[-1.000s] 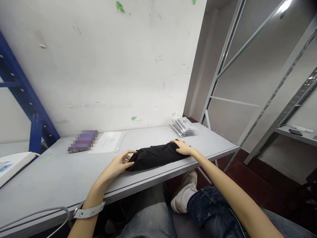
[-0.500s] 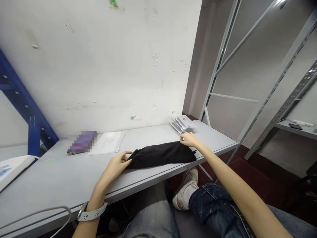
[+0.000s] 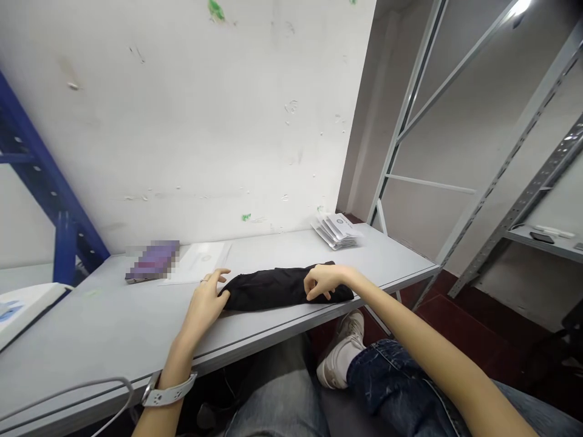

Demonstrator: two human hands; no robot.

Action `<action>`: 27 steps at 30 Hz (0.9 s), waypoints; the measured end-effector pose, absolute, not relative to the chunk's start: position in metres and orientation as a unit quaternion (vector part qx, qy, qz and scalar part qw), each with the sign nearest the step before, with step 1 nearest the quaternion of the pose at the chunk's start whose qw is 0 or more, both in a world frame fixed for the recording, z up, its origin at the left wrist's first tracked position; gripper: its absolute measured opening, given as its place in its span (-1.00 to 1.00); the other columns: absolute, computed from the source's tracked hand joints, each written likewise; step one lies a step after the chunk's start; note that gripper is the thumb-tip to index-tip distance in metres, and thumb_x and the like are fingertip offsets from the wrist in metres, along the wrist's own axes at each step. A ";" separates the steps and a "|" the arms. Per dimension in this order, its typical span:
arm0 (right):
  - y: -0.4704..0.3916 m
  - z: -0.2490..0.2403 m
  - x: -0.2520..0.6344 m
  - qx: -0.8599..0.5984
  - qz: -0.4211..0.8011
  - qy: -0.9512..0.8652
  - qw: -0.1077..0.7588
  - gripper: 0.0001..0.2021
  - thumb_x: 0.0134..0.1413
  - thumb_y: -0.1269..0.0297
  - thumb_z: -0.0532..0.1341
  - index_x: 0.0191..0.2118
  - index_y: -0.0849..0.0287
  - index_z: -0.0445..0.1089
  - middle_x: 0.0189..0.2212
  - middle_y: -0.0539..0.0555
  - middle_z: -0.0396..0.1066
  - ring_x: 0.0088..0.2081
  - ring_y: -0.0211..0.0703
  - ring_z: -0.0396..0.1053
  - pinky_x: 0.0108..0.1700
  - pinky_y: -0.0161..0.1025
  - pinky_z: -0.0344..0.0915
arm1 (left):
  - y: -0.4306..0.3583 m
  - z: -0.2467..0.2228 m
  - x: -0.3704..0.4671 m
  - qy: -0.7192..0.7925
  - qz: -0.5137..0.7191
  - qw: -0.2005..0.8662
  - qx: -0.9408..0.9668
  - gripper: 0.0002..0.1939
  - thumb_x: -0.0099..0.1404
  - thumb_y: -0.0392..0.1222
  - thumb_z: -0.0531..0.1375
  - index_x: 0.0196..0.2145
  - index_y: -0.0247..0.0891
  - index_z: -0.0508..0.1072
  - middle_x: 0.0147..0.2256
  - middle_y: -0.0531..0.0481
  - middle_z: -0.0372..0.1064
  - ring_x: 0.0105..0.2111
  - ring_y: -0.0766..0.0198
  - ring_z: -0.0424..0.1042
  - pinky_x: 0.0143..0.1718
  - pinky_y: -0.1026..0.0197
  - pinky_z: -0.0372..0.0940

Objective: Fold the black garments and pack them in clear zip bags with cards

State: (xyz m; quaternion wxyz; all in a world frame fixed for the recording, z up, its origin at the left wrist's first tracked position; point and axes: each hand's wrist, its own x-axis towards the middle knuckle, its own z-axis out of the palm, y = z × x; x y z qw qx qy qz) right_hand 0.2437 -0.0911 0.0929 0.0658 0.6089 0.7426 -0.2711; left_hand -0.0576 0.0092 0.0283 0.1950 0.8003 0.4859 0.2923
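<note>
A folded black cloth (image 3: 268, 290) lies lengthwise along the front of the grey table (image 3: 122, 321). At its left end is my left hand (image 3: 209, 301), fingers apart, the thumb touching the cloth's edge. My right hand (image 3: 324, 281) rests on the cloth's right part with its fingers curled down into the fabric. The fingertips there are partly hidden. A white watch (image 3: 168, 391) is on my left wrist.
A stack of white packets (image 3: 336, 230) stands at the back right. Near the wall lie a blurred purple item (image 3: 153, 261) and a flat clear-and-white packet (image 3: 200, 261). A white cable (image 3: 91, 383) crosses the table's front left edge.
My right hand has moved left and toward me, from the cloth's upper right edge onto its top. My left hand has shifted slightly left and its fingers have spread.
</note>
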 end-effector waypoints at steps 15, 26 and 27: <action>-0.085 0.051 0.268 0.617 -0.066 0.782 -0.053 -0.28 0.04 0.53 0.05 0.35 0.14 -0.06 0.34 0.19 -0.10 0.33 0.03 -0.10 0.28 -0.01 0.00 | -0.064 0.081 -0.034 0.192 0.080 0.485 0.850 -0.68 0.28 -0.01 0.08 -0.07 -0.11 0.44 -0.25 0.03 0.49 -0.41 0.23 0.49 -0.26 0.20 0.34; -0.111 0.044 0.189 0.473 -0.112 0.874 0.004 0.01 -0.25 0.25 0.44 0.34 0.10 -0.03 0.31 0.35 -0.07 0.26 0.44 -0.02 0.17 0.20 0.12 | -0.026 0.023 -0.017 0.291 0.152 0.264 0.907 -0.47 0.43 0.04 -0.18 0.22 -0.16 0.24 0.23 -0.05 0.18 0.25 0.12 0.11 0.25 -0.05 0.02; -0.110 0.039 0.190 0.473 -0.115 0.874 -0.006 0.04 -0.27 0.23 0.46 0.35 0.12 -0.05 0.33 0.34 -0.13 0.30 0.44 -0.12 0.21 0.20 0.05 | -0.026 0.020 -0.017 0.304 0.144 0.241 0.910 -0.46 0.43 0.03 -0.19 0.22 -0.18 0.24 0.23 -0.07 0.18 0.25 0.11 0.12 0.24 -0.06 0.03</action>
